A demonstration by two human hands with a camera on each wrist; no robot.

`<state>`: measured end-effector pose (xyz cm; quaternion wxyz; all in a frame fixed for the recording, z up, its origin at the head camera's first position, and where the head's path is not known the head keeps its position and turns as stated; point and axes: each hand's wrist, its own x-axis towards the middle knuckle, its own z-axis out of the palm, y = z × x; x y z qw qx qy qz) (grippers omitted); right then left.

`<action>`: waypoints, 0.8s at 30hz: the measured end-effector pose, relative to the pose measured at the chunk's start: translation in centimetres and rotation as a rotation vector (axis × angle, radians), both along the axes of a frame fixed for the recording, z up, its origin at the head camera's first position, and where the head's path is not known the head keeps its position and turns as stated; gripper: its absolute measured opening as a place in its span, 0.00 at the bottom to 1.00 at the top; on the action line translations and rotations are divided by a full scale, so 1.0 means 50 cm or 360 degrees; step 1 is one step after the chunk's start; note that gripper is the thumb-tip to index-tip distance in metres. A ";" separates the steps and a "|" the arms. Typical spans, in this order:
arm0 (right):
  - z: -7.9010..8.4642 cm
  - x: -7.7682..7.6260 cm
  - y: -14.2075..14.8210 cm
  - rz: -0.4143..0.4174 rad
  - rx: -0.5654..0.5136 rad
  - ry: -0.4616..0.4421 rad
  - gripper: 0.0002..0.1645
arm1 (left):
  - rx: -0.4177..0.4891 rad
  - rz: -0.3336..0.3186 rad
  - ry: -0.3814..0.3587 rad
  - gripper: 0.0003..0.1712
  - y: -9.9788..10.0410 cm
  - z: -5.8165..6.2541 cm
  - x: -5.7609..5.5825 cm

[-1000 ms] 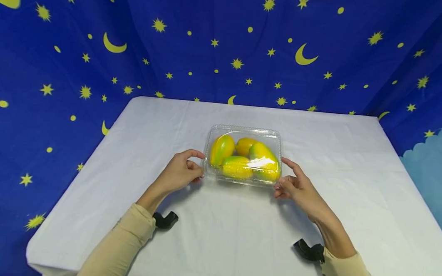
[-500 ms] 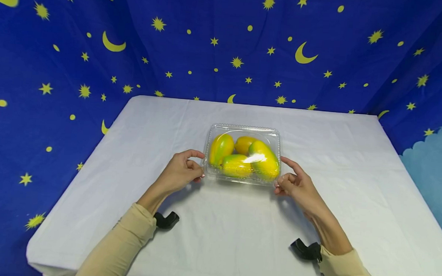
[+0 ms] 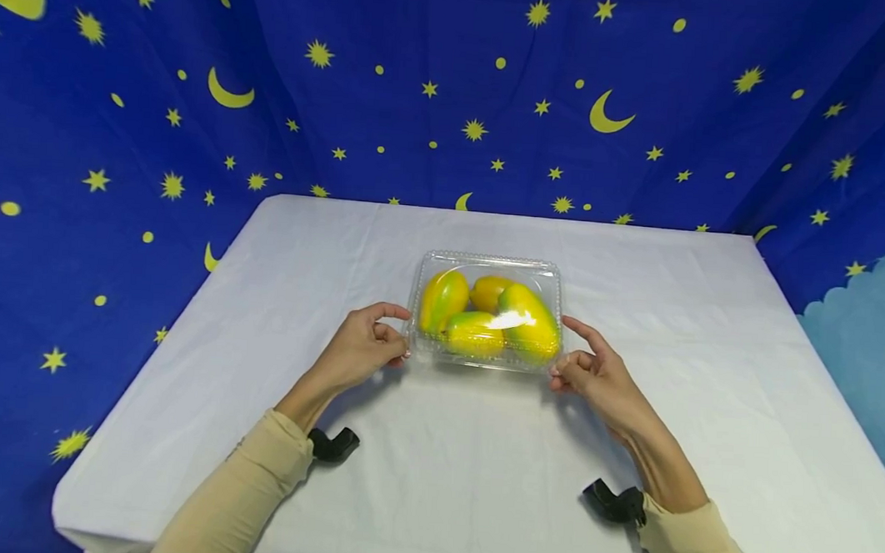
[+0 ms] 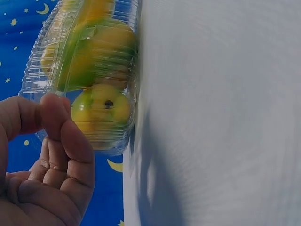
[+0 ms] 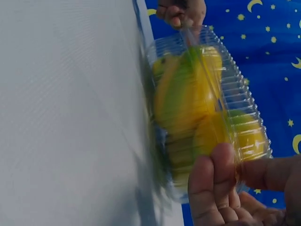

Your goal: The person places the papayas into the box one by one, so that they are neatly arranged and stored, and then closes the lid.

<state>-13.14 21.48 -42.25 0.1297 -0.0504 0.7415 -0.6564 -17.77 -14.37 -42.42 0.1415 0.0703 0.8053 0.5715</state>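
A clear plastic clamshell box (image 3: 488, 266) sits on the white table in the head view, its lid down. Through the plastic show several yellow-green mangoes (image 3: 444, 302). At the box's near left corner my left hand (image 3: 360, 345) pinches the rim between thumb and fingers; the left wrist view shows those fingertips (image 4: 54, 110) at the ribbed edge. My right hand (image 3: 600, 381) pinches the near right corner, with its index finger extended along the side. In the right wrist view, the thumb and fingers of the right hand (image 5: 235, 188) meet on the rim.
A white cloth covers the table (image 3: 432, 468). Behind it and along the sides hangs a blue curtain (image 3: 392, 98) with yellow moons and stars. Black curved mounts (image 3: 334, 444) stick out from both wrists, beside beige sleeves (image 3: 244, 487).
Both hands keep their places on the box. The right hand and forearm have shifted very slightly left, and the glare on the lid has moved a little.
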 end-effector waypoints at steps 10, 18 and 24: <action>-0.002 -0.005 0.005 0.0063 0.0029 -0.0017 0.43 | -0.0079 -0.0078 0.0058 0.22 -0.006 -0.006 0.000; -0.014 0.001 0.008 0.0030 0.0204 0.0026 0.39 | -0.0179 -0.0132 0.0116 0.22 -0.015 -0.015 0.002; -0.016 0.007 0.006 -0.0044 0.0368 0.0110 0.38 | -0.0270 -0.0144 0.0173 0.27 -0.028 -0.016 0.002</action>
